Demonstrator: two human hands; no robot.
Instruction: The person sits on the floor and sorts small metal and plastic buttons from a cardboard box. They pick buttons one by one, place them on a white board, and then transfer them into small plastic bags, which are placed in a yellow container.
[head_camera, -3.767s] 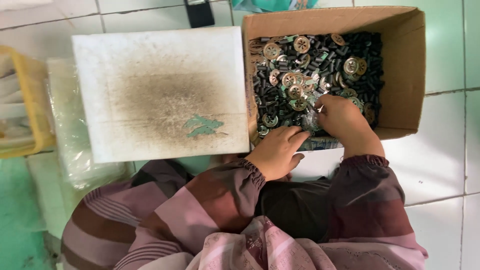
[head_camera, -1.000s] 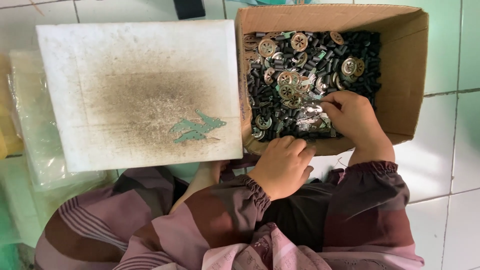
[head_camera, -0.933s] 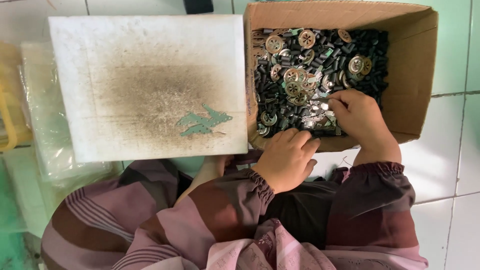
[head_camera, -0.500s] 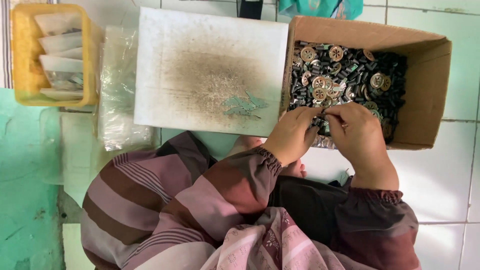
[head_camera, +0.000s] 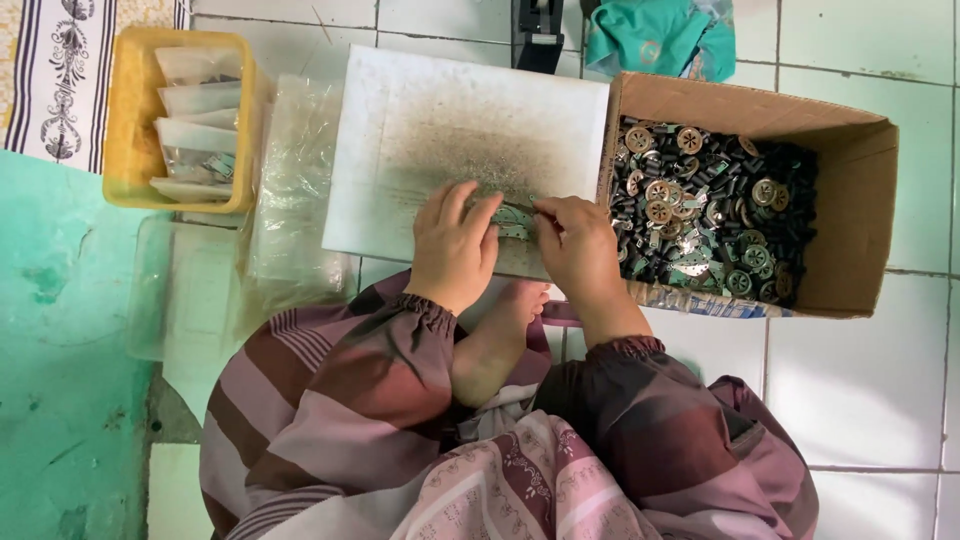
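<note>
A white, dirt-stained board (head_camera: 440, 140) lies on the tiled floor in front of me. Both hands rest on its near edge. My left hand (head_camera: 455, 245) lies palm down with fingers spread over small greenish metal pieces (head_camera: 515, 218). My right hand (head_camera: 578, 245) pinches at the same pieces from the right. A cardboard box (head_camera: 855, 215) to the right holds several dark and brass-coloured round parts (head_camera: 715, 215). What lies under the fingers is hidden.
A yellow tray (head_camera: 135, 120) of filled clear bags stands at the far left, with loose clear plastic bags (head_camera: 290, 200) beside it. A teal cloth (head_camera: 655, 35) and a black object (head_camera: 537, 30) lie behind the board. My bare foot (head_camera: 500, 335) shows below the hands.
My right hand left the box and moved left onto the board. My left hand rose from my lap to the board beside it. The view shifted, showing the yellow tray.
</note>
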